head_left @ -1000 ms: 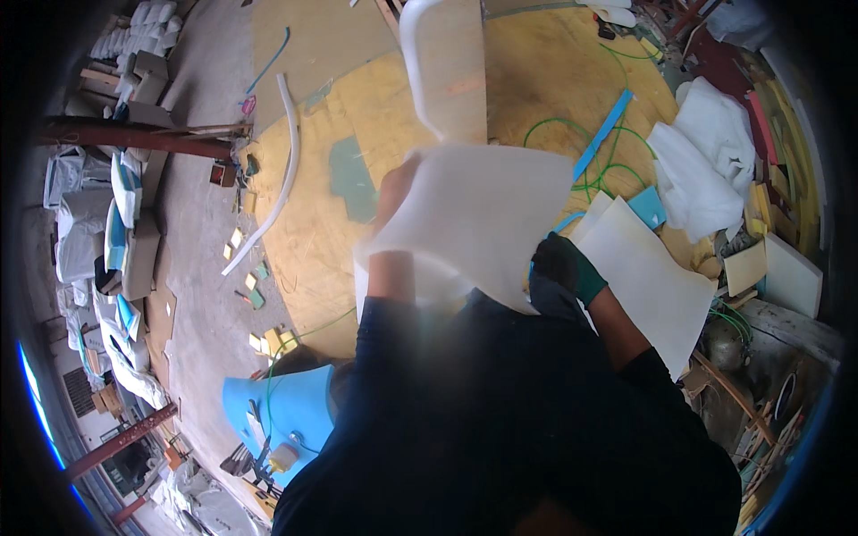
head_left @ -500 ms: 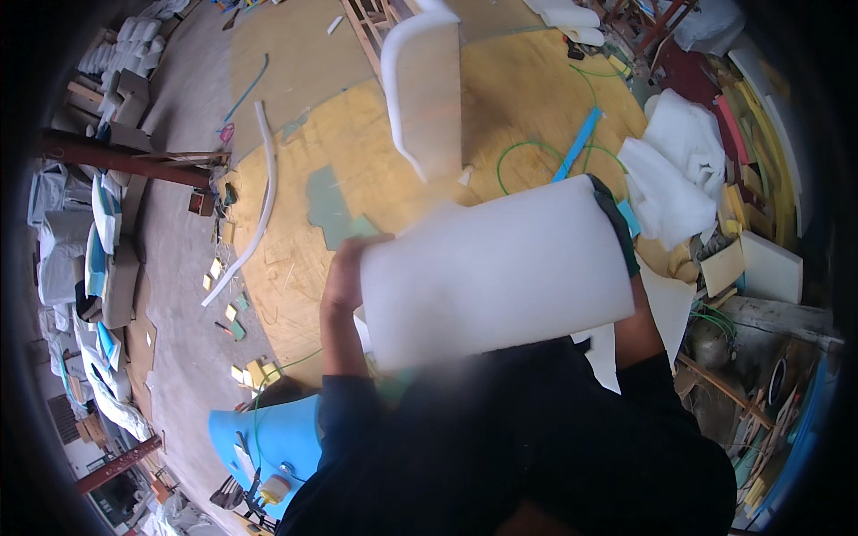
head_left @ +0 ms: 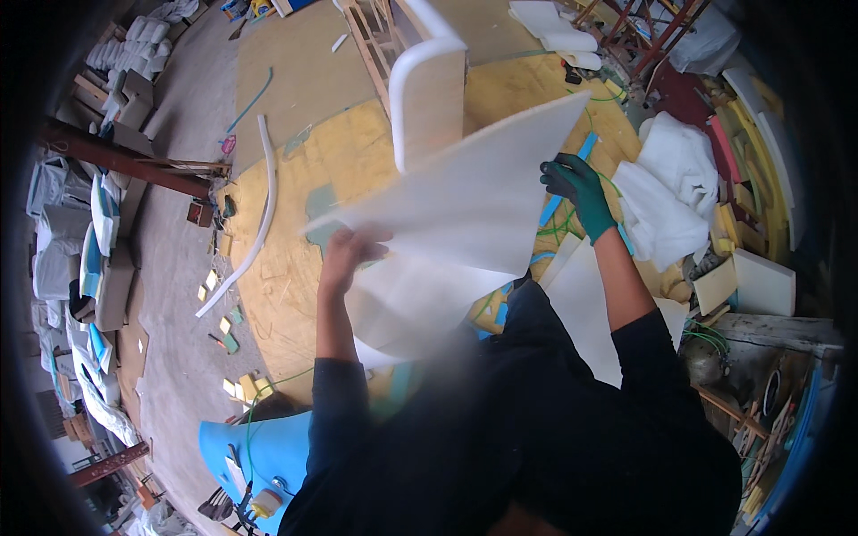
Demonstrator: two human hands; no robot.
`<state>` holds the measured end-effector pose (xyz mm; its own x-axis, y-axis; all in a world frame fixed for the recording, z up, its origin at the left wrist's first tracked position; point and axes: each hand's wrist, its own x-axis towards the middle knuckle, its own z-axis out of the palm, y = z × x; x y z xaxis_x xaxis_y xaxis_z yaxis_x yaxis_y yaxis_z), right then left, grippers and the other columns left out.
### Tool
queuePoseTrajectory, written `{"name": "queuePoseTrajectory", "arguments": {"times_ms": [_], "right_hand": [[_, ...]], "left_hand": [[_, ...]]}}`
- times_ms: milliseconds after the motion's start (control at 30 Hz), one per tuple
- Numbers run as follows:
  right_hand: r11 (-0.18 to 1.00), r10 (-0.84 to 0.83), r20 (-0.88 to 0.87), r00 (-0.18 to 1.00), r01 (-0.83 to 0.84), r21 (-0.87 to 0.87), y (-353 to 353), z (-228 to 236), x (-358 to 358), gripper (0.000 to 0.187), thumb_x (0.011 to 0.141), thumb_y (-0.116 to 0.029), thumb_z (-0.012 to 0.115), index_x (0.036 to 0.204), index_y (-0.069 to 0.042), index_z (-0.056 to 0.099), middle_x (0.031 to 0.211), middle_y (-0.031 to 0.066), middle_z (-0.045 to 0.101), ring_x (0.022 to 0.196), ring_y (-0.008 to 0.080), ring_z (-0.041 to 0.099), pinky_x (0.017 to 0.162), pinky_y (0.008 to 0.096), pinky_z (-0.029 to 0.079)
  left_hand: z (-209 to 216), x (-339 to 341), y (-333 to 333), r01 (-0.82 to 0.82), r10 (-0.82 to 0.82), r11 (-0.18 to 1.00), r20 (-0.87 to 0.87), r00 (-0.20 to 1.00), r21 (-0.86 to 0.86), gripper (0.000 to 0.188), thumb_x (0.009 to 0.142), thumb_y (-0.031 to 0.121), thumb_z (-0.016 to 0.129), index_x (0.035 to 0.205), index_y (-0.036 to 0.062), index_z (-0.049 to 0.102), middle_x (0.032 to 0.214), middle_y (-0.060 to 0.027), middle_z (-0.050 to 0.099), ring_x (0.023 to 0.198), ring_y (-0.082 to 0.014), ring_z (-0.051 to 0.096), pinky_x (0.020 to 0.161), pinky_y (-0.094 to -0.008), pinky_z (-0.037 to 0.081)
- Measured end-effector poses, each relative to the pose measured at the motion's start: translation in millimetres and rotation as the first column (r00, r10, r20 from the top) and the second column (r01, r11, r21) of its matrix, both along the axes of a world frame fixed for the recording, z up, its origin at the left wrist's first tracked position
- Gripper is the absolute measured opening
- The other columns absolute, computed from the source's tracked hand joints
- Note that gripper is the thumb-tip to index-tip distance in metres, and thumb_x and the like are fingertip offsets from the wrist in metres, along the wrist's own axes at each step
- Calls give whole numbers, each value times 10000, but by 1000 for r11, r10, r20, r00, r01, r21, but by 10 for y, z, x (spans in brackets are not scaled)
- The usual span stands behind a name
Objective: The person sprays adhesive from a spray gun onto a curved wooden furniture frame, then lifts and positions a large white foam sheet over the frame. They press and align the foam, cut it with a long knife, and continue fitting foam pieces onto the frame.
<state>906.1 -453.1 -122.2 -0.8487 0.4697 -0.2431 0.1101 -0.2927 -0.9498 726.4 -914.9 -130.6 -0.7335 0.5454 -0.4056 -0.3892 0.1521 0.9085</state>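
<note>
A thin white foam sheet (head_left: 474, 192) hangs tilted in front of me, its far right corner raised. My left hand (head_left: 349, 255), bare, has its fingers closed on the sheet's near left edge. My right hand (head_left: 581, 192), in a dark green glove, grips the right edge with bent fingers. Below the raised sheet lies more white sheet material (head_left: 411, 290), partly hidden by it. Just beyond stands a wooden furniture frame (head_left: 366, 45) with a pale panel (head_left: 433, 98) edged in white foam.
Yellowish sheeting (head_left: 277, 259) covers the floor, with a long white foam strip (head_left: 265, 188) on it. A white sheet (head_left: 585, 308) lies by my right arm, near crumpled white wadding (head_left: 670, 179). A blue surface (head_left: 259, 451) holding a spray gun (head_left: 241, 500) is at lower left.
The foam sheet has gone from a compact block shape held close to a spread, tilted sheet. My right hand has come into view at its edge, and the sheet's far right corner has risen.
</note>
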Motion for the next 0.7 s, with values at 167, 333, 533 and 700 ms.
{"name": "queuePoseTrajectory", "arguments": {"times_ms": [167,333,533,700], "right_hand": [[982,58,29,998,-62,180,184,-152,-535,218,999,-161,703,1158,-12,693,1027,92,755,889,178,731,792,308,569],[932,158,63,985,-170,320,509,-429,-1027,177,991,-143,704,1072,12,720,919,60,748,823,144,698,752,275,538],[899,203,112,973,-231,372,631,-762,-1291,137,973,-117,684,1014,6,726,898,41,746,838,108,676,782,274,530],[893,201,166,965,-251,374,718,-946,-1334,140,973,-137,683,970,-2,716,851,44,740,803,117,674,767,272,528]], "left_hand": [[-111,-283,207,-125,76,974,-247,966,-191,291,1051,321,690,982,40,720,768,-26,686,638,-95,607,614,-258,502],[-188,-396,461,-262,138,917,-378,916,-300,287,1021,286,718,906,23,695,719,3,593,650,-87,525,598,-277,421],[-173,-144,681,-385,210,779,-373,904,-495,276,969,265,764,955,-7,714,744,-9,617,684,-109,561,629,-302,452],[-77,107,761,-491,343,651,-353,870,-578,377,936,252,742,1173,-39,714,839,-69,691,731,-136,603,651,-342,483]]}}
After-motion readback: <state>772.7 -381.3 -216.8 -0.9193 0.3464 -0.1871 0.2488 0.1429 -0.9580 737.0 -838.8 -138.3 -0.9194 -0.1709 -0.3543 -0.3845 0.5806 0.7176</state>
